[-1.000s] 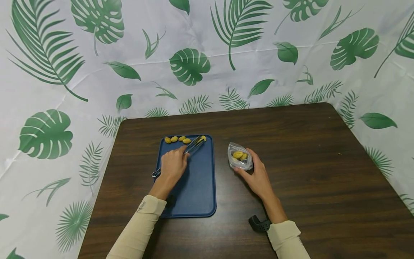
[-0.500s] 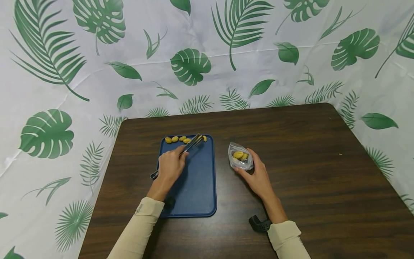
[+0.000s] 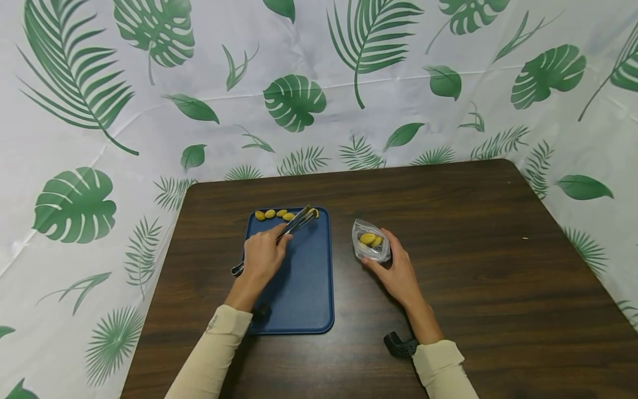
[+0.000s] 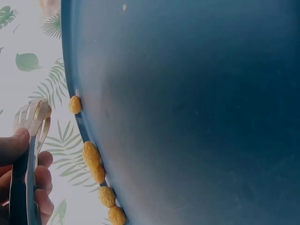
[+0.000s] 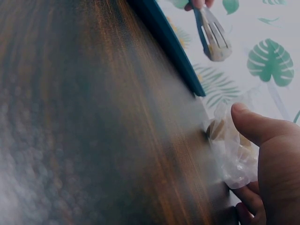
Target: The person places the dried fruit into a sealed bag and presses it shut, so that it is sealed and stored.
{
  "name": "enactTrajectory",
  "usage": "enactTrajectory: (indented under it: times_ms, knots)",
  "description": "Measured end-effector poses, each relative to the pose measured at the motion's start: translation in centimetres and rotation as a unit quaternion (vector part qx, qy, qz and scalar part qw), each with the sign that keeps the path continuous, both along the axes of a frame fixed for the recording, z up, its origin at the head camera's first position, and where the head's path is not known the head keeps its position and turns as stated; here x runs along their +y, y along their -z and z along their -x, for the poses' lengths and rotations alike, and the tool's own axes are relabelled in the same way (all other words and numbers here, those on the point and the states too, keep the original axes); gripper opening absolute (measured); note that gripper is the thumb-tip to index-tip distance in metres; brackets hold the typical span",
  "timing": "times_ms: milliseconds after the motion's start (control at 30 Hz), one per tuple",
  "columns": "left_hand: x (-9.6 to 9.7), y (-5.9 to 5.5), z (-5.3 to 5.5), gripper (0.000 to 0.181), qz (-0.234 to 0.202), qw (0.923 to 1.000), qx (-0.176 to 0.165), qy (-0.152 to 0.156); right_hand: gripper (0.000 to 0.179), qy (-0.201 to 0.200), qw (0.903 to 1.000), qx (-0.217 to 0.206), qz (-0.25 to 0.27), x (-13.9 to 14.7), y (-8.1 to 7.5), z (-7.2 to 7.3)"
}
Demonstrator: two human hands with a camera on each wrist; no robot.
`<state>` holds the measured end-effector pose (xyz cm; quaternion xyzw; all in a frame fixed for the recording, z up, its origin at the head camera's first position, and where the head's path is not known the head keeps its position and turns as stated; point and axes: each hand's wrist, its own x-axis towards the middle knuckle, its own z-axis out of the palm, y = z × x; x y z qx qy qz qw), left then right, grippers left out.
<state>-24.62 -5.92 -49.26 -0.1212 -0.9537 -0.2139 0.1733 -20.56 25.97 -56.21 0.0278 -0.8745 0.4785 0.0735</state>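
Observation:
My left hand (image 3: 261, 255) grips metal tongs (image 3: 299, 220) with slotted heads, held over the far part of a blue tray (image 3: 304, 288). Several yellow, wrinkled, oval nut-like pieces (image 3: 270, 214) lie in a row along the tray's far edge. One piece (image 4: 75, 104) sits apart from the others. Whether the tongs' heads have anything between them, I cannot tell. On the table to the tray's right, my right hand (image 3: 400, 274) holds a small clear plastic bag (image 3: 381, 256) between thumb and fingers. Its mouth faces up, and several similar pieces (image 3: 368, 238) show inside.
The dark wood table (image 3: 473, 266) extends to the right, with a tiny pale scrap (image 3: 525, 238) on it. A white cloth (image 3: 224, 133) with green leaf prints hangs behind. A black wrist mount (image 3: 400, 344) sits by the right wrist.
The tongs have lifted and turned a little away from the tray's far right corner, and the left hand has shifted slightly left. The right hand and bag have stayed in place.

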Motion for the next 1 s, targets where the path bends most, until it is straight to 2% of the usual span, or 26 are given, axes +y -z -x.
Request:
enactTrajectory:
  times_ms: [267,533,1000]
  knots:
    - [0.1,-0.4,-0.5,0.029,0.006,1.0000,0.002,-0.002,0.088,0.000,1.0000,0.004,0.005,0.0,0.1,0.0]
    - [0.1,-0.5,-0.9,0.029,0.003,0.9998,0.019,0.006,0.088,-0.001,1.0000,0.002,0.004,0.0,0.1,0.1]
    - [0.0,-1.0,-1.7,0.031,-0.009,0.9997,0.022,0.007,0.088,-0.002,0.9999,0.009,0.005,0.1,0.2,0.0]
